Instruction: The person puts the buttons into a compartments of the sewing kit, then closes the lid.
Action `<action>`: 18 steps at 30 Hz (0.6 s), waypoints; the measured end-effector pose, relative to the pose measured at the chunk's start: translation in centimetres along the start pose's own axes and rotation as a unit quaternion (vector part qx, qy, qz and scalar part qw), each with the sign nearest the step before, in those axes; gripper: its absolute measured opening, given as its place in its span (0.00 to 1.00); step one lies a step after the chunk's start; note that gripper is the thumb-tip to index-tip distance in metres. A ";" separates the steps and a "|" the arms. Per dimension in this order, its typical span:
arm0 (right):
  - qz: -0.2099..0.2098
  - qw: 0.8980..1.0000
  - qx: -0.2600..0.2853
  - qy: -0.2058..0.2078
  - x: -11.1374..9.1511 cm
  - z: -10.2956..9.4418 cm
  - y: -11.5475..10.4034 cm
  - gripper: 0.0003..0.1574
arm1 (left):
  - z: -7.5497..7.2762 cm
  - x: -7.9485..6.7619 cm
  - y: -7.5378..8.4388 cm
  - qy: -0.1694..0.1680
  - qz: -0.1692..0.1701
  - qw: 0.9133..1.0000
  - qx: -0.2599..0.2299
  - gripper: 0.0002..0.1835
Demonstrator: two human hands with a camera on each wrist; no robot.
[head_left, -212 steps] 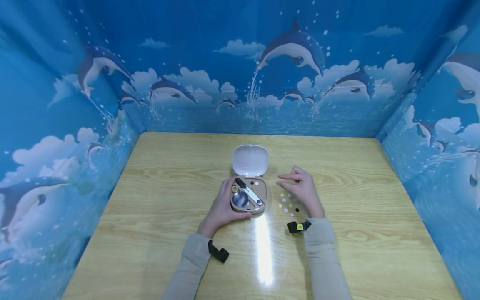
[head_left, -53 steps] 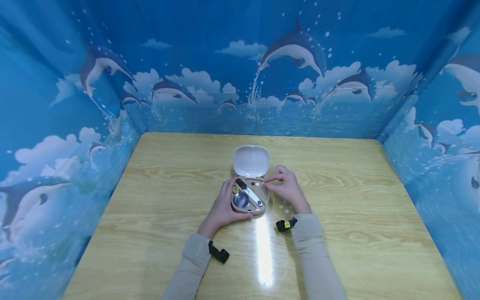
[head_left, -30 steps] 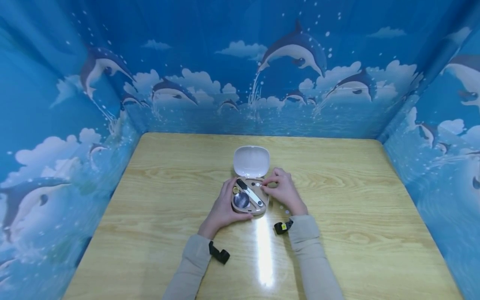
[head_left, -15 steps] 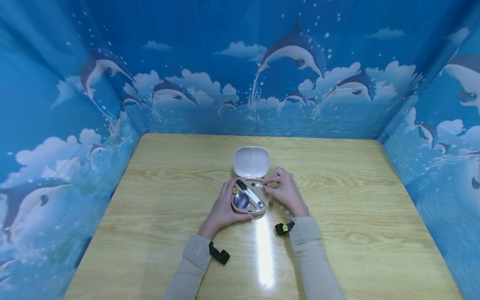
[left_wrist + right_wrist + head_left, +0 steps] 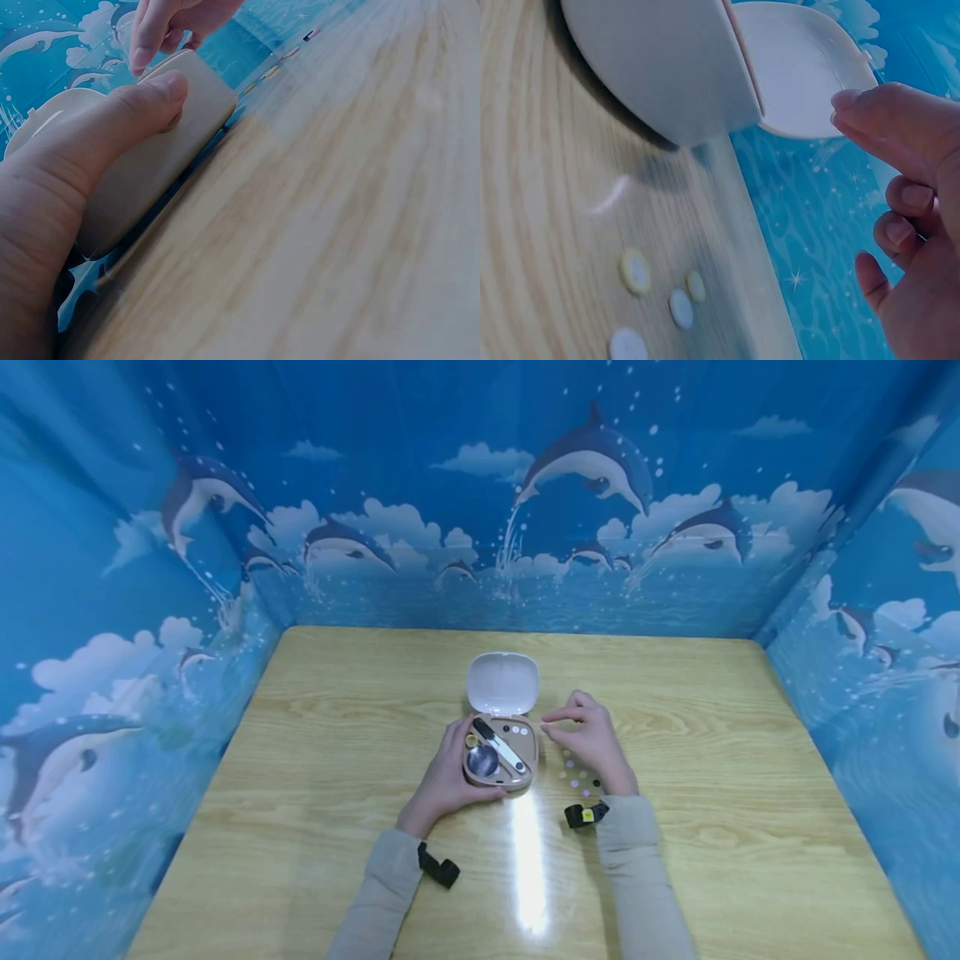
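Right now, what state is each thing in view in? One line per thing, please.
Case: open, gripped by the left hand
Lid: swung up
White-and-black tool: lying diagonally in the case
Silver disc: in the case
Gold ring: in the case
Case buttons: one dark, two white
Loose buttons: scattered on the table
Right hand: near the case, nothing visible between thumb and forefinger

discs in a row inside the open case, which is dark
The leftmost disc in the head view; the other two discs to its right are white.
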State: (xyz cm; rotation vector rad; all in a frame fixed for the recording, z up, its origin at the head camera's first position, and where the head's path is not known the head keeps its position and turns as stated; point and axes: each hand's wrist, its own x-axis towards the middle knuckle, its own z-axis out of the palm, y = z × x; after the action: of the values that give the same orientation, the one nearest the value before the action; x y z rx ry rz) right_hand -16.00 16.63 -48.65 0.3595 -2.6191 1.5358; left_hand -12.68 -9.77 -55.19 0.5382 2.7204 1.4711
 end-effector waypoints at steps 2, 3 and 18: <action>0.010 1.000 0.005 0.005 -0.3 -0.3 0.0 0.09 | 0.0 -0.1 0.0 -0.001 -0.001 1.000 0.002 0.74; 0.015 1.000 0.006 0.007 -0.4 -0.5 0.1 0.09 | 0.0 -0.1 0.0 -0.001 -0.002 1.000 0.003 0.74; 0.055 0.998 0.015 0.040 -2.1 -1.7 3.5 0.10 | 0.0 0.0 0.2 -0.003 -0.011 1.000 -0.001 0.74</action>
State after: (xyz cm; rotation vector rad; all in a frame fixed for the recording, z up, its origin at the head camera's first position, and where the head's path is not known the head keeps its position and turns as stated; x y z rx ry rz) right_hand -14.87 20.08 -51.15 0.1539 -2.5967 1.5888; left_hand -12.62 -9.72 -55.05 0.5098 2.7097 1.4655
